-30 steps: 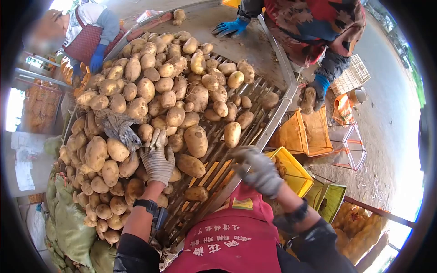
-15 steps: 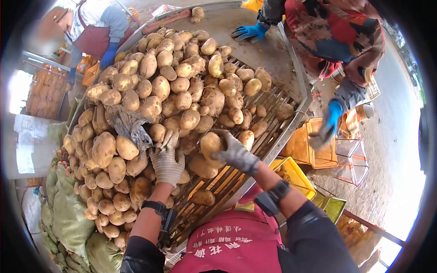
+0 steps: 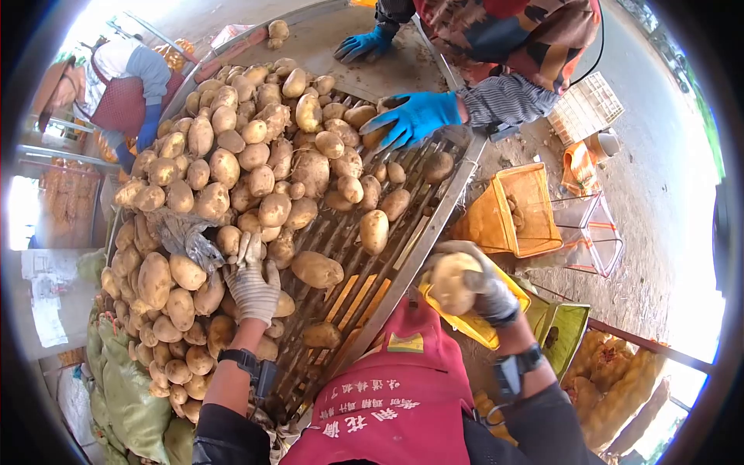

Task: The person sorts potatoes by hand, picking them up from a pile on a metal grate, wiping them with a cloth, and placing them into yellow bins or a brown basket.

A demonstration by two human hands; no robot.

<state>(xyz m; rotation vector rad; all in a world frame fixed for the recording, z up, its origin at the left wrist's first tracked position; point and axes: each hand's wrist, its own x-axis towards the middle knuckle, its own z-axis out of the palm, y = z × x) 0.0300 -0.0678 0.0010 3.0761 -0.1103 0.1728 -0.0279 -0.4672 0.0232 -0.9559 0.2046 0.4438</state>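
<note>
My left hand (image 3: 252,284), in a pale striped glove, rests on the potato pile (image 3: 182,275) with its fingers spread, just right of a scrap of grey plastic (image 3: 190,240). Out past the metal edge of the slatted table (image 3: 457,180), my right hand (image 3: 488,288) grips a large potato (image 3: 454,284), slightly blurred, above a yellow basket (image 3: 480,332). Several loose potatoes, one of them long (image 3: 317,270), lie on the slats between my hands.
A co-worker's blue-gloved hand (image 3: 415,118) reaches onto the pile's right side; their other hand (image 3: 364,45) lies on the metal surface. Another person (image 3: 128,85) stands at the upper left. Orange (image 3: 535,209) and green (image 3: 566,337) baskets stand at right, green sacks (image 3: 128,387) lower left.
My right hand has carried a potato from the slats rightward over the yellow basket. My left hand stays on the pile. The co-worker's raised blue glove has come onto the potatoes.
</note>
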